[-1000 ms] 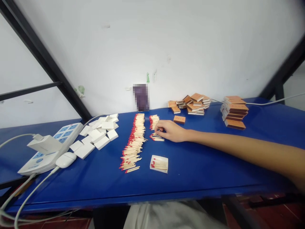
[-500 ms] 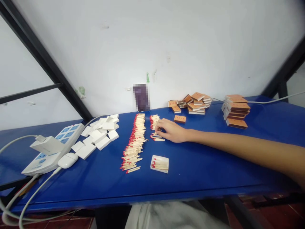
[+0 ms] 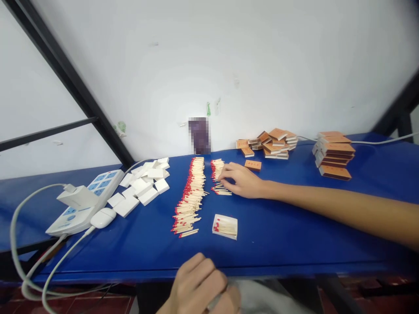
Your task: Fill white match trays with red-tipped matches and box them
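My right hand (image 3: 241,179) reaches in from the right, thumb and fingers pinched together on matches at the small red-tipped pile (image 3: 216,168). A few matches (image 3: 222,189) fan out under the fingertips. To the left runs a long row of matches (image 3: 190,192), heads mostly pointing left. Nearer the front lies an open white matchbox tray (image 3: 235,235) with several matches inside. Low in the view, at the table's front edge, my left hand (image 3: 199,285) is curled closed; its fingertips are hidden, and I cannot make out what is in it.
White matchbox trays (image 3: 142,186) lie heaped on the left, beside a power strip (image 3: 98,192) with plugs and cables. Orange matchbox sleeves (image 3: 276,141) are piled at the back, one single box (image 3: 253,165) before them. A matchbox stack (image 3: 335,155) stands right on the blue table (image 3: 288,235).
My left hand has come into view at the bottom, curled. My right hand stays at the small pile of matches, fingers pinched. The whole view has shifted slightly.
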`<state>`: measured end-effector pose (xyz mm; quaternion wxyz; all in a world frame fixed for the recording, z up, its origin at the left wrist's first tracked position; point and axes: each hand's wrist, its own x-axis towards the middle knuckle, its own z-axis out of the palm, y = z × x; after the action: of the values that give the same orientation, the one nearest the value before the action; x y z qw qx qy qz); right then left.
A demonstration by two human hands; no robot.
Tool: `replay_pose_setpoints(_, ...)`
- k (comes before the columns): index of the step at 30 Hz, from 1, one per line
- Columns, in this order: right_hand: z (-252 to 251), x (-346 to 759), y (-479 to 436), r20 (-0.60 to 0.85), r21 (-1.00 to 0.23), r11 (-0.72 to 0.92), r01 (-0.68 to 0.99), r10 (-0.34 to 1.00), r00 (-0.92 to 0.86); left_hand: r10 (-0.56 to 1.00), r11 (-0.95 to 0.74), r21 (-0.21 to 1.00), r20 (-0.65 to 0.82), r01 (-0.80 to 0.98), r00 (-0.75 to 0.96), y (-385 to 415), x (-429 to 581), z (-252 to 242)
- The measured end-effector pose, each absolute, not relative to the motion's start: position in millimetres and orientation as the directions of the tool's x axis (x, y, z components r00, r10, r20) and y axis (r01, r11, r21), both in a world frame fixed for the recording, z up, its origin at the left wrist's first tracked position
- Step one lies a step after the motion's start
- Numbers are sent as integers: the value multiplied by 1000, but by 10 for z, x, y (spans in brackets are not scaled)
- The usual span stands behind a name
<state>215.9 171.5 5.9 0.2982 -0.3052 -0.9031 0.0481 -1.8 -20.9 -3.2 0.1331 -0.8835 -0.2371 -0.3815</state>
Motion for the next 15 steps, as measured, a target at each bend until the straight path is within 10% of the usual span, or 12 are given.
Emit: replay_pose_setpoints(15, 117, 2168, 1645, 462, -279, 882, 379, 470, -752, 172, -807, -232, 788, 544, 592, -105, 186, -243)
